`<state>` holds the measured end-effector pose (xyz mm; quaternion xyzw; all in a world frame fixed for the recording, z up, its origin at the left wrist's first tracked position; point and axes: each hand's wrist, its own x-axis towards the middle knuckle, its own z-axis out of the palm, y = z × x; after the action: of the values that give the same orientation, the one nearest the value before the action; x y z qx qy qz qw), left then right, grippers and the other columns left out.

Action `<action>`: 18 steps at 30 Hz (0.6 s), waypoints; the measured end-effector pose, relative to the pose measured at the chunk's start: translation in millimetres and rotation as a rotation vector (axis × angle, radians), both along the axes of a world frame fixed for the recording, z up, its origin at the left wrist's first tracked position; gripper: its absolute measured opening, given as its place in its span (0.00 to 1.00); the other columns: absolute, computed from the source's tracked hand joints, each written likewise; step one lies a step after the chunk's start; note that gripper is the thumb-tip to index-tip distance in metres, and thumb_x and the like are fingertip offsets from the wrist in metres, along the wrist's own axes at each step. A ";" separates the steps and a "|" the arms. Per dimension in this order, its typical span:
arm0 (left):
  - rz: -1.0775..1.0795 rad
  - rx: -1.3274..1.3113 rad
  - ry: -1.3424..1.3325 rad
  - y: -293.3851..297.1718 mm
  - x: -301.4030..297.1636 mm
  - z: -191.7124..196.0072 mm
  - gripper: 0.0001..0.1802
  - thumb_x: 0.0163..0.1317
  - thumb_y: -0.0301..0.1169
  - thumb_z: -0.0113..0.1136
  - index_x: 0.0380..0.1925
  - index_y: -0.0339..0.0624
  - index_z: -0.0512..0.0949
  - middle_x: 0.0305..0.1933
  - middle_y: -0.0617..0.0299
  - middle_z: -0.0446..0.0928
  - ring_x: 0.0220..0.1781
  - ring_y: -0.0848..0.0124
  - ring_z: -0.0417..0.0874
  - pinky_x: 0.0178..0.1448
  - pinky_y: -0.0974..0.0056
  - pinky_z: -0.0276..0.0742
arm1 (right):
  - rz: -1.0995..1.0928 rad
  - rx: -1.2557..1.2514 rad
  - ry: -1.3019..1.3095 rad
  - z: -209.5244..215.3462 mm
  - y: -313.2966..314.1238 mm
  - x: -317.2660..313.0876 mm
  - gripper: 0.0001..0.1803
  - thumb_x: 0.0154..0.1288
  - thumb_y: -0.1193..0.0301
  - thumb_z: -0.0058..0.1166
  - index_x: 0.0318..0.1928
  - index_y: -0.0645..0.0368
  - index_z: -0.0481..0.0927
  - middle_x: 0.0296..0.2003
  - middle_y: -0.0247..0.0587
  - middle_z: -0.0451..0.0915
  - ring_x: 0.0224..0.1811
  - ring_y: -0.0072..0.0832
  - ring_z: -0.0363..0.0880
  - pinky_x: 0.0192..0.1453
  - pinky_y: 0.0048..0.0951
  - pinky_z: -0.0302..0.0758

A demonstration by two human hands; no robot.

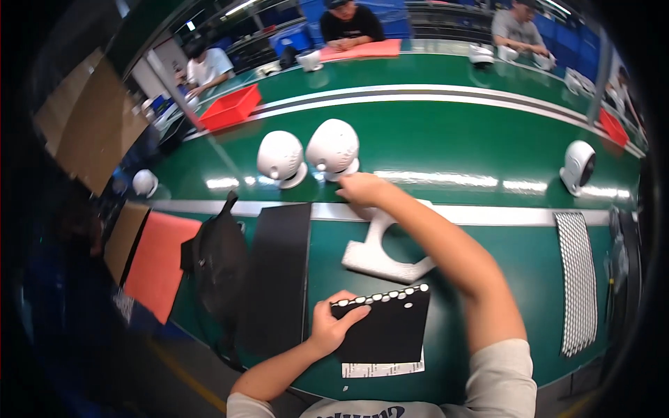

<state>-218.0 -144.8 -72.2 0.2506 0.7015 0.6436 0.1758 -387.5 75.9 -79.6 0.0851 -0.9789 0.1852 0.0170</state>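
Observation:
My left hand (330,329) grips the left edge of a black board (383,333), thumb on top. Round white stickers line the board's far edge, and one more sits just below that row. A white printed sheet (383,369) sticks out from under its near edge. My right hand (362,190) reaches far forward, fingers closed at the base of a white rounded device (333,148) on a stand. Exactly what the fingertips pinch is hidden. A similar white device (281,156) stands just left of it. Below my right forearm lies a white foam piece (373,258) with a rounded cutout.
A black bag (219,265) and a black panel (277,279) lie to the left, beside a pink sheet (160,261). At right are a honeycomb-patterned strip (577,285) and another white device (578,167). Red bins (231,108) and several people are across the green conveyor (446,132).

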 end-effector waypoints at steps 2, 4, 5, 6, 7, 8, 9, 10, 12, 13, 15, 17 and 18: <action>0.011 0.000 0.052 0.8 5.6 1.1 0.05 0.49 0.24 0.61 0.23 0.35 0.74 0.20 0.69 0.73 0.24 0.83 0.70 0.30 0.76 0.65 | -0.089 0.226 0.129 -24.3 -2.3 -23.4 0.24 0.60 0.53 0.40 0.42 0.61 0.74 0.47 0.45 0.72 0.55 0.34 0.65 0.57 0.37 0.62; 0.032 0.047 0.030 0.3 2.0 -8.0 0.05 0.48 0.22 0.60 0.23 0.35 0.74 0.20 0.68 0.73 0.24 0.83 0.70 0.29 0.77 0.65 | -0.184 0.263 0.170 -43.0 -11.3 -34.9 0.26 0.58 0.49 0.41 0.42 0.60 0.74 0.46 0.45 0.73 0.55 0.35 0.65 0.57 0.37 0.61; 0.029 0.065 -0.019 3.0 3.5 -5.8 0.04 0.48 0.21 0.60 0.24 0.35 0.74 0.20 0.68 0.73 0.23 0.84 0.70 0.29 0.77 0.65 | -0.216 0.254 0.218 -42.4 -11.9 -31.1 0.25 0.57 0.50 0.43 0.38 0.61 0.76 0.43 0.45 0.75 0.51 0.36 0.69 0.56 0.37 0.62; 0.001 0.073 0.013 3.4 5.7 -5.0 0.04 0.47 0.21 0.60 0.24 0.35 0.74 0.20 0.68 0.73 0.23 0.84 0.70 0.29 0.77 0.65 | -0.201 0.273 0.193 -39.8 -10.0 -32.4 0.22 0.56 0.53 0.45 0.34 0.62 0.78 0.38 0.46 0.77 0.46 0.37 0.72 0.55 0.36 0.63; -0.026 0.081 0.043 3.9 8.2 -4.9 0.04 0.47 0.21 0.60 0.24 0.35 0.74 0.20 0.68 0.74 0.23 0.84 0.70 0.29 0.78 0.65 | -0.078 0.357 0.331 -39.4 1.6 -28.8 0.17 0.54 0.58 0.47 0.30 0.62 0.77 0.30 0.45 0.79 0.37 0.38 0.77 0.48 0.37 0.69; -0.038 0.082 0.061 1.1 7.9 -7.3 0.05 0.46 0.20 0.60 0.24 0.35 0.74 0.19 0.67 0.74 0.22 0.83 0.71 0.29 0.78 0.65 | -0.071 0.293 0.294 -30.3 4.8 -21.1 0.15 0.54 0.61 0.48 0.28 0.62 0.77 0.27 0.46 0.78 0.33 0.39 0.77 0.43 0.38 0.71; -0.039 0.105 0.052 -1.2 9.1 -6.2 0.05 0.46 0.20 0.61 0.24 0.35 0.74 0.20 0.67 0.74 0.22 0.83 0.72 0.29 0.77 0.66 | -0.066 0.229 0.259 -16.2 7.5 -11.0 0.14 0.54 0.63 0.48 0.25 0.62 0.76 0.25 0.46 0.78 0.29 0.40 0.78 0.39 0.39 0.73; -0.040 0.128 0.041 -3.3 10.5 -4.9 0.06 0.45 0.20 0.61 0.23 0.35 0.74 0.20 0.66 0.75 0.22 0.82 0.72 0.28 0.77 0.66 | -0.077 0.152 0.438 -8.6 13.0 -4.0 0.12 0.55 0.66 0.45 0.24 0.61 0.76 0.23 0.47 0.78 0.25 0.43 0.78 0.32 0.39 0.75; -0.043 0.131 0.025 -8.2 12.2 -1.7 0.06 0.44 0.20 0.62 0.23 0.35 0.74 0.20 0.66 0.75 0.22 0.82 0.73 0.29 0.76 0.67 | -0.108 -0.156 0.527 36.9 16.8 25.1 0.12 0.57 0.67 0.43 0.27 0.61 0.75 0.23 0.51 0.77 0.25 0.45 0.77 0.34 0.39 0.74; -0.071 0.106 0.065 -1.8 16.1 2.0 0.06 0.44 0.20 0.62 0.23 0.35 0.74 0.21 0.66 0.75 0.23 0.82 0.73 0.29 0.76 0.67 | -0.065 -0.387 0.618 32.2 38.3 24.0 0.12 0.59 0.66 0.41 0.31 0.62 0.74 0.21 0.50 0.76 0.21 0.41 0.76 0.26 0.35 0.75; -0.060 0.068 0.076 -6.5 20.0 5.6 0.06 0.44 0.20 0.62 0.24 0.35 0.74 0.22 0.65 0.76 0.24 0.81 0.73 0.30 0.76 0.68 | -0.092 -1.340 0.394 76.2 17.3 76.2 0.17 0.64 0.62 0.37 0.30 0.64 0.71 0.21 0.41 0.74 0.15 0.26 0.74 0.12 0.21 0.70; -0.051 0.064 0.019 -2.9 24.4 7.7 0.07 0.44 0.20 0.62 0.24 0.34 0.74 0.22 0.65 0.76 0.24 0.81 0.74 0.31 0.76 0.69 | -0.007 -1.518 0.311 89.0 22.3 123.3 0.17 0.65 0.61 0.36 0.33 0.62 0.71 0.25 0.41 0.75 0.16 0.24 0.73 0.15 0.21 0.72; -0.042 0.030 0.003 -6.8 23.5 6.6 0.07 0.44 0.20 0.63 0.24 0.34 0.74 0.23 0.65 0.76 0.25 0.80 0.74 0.31 0.75 0.69 | 0.050 -1.520 0.276 85.9 19.6 139.5 0.17 0.66 0.61 0.35 0.33 0.62 0.71 0.27 0.40 0.75 0.23 0.23 0.75 0.23 0.21 0.74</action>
<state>-194.5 -151.6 -65.7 0.2688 0.6865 0.6499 0.1843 -248.0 95.5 6.3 0.0943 -0.5696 0.7945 0.1884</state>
